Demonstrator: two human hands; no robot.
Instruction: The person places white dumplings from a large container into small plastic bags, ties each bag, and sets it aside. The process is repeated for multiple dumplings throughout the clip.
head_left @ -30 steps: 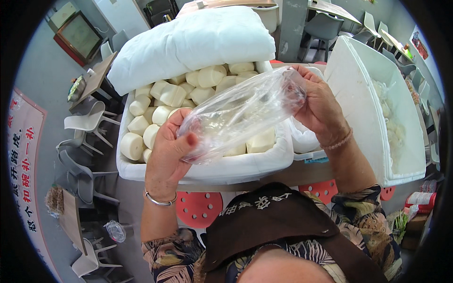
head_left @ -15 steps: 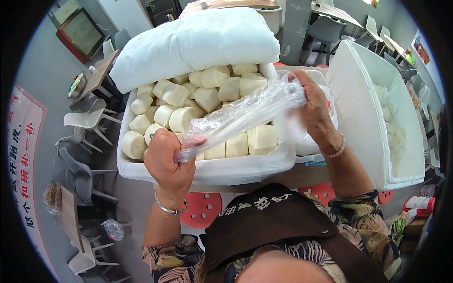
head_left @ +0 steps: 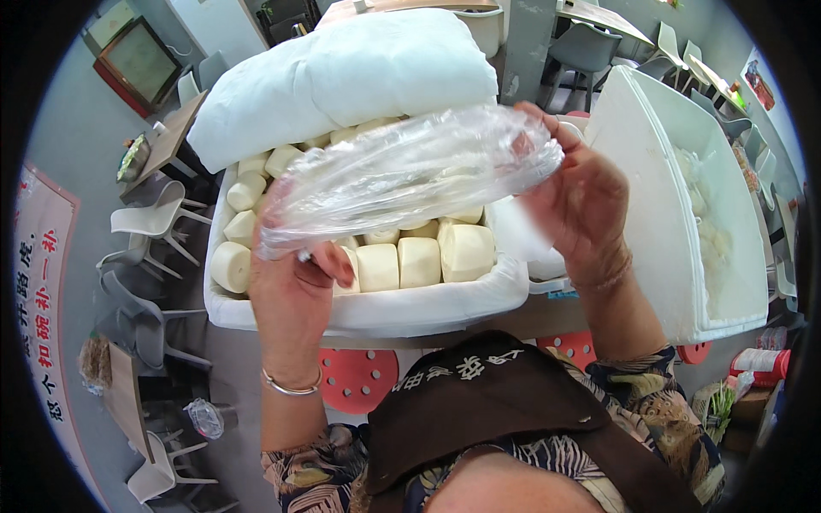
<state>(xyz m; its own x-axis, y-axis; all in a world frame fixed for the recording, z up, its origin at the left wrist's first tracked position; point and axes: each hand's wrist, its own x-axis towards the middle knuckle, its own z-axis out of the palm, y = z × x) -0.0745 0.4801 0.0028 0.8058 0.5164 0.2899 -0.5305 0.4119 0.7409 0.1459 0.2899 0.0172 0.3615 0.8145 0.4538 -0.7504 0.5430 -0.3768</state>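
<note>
A clear plastic bag (head_left: 410, 175) is stretched between my two hands above a white-lined box (head_left: 385, 318). My left hand (head_left: 295, 295) is closed on the bag's left end, its fingers partly behind the film. At the other end, my right hand (head_left: 586, 205) grips the bunched plastic between thumb and fingers, slightly blurred. White steamed buns (head_left: 420, 261) fill the box in rows, and the bag hides many in the middle. A thick white padded cover (head_left: 342, 90) lies folded back over the far part of the box.
To the right stands a white foam lid or box (head_left: 637, 188) on its side, with loose clear bags (head_left: 714, 244) in it. Red stools with holes (head_left: 359, 380) stand beneath the table's near edge. Grey chairs (head_left: 150, 321) and small tables (head_left: 128, 402) line the left side.
The bag has spread wider and rises higher over the buns. My left hand has moved slightly left and turned, its fingers loosened; my right hand has turned and shifted a little.
</note>
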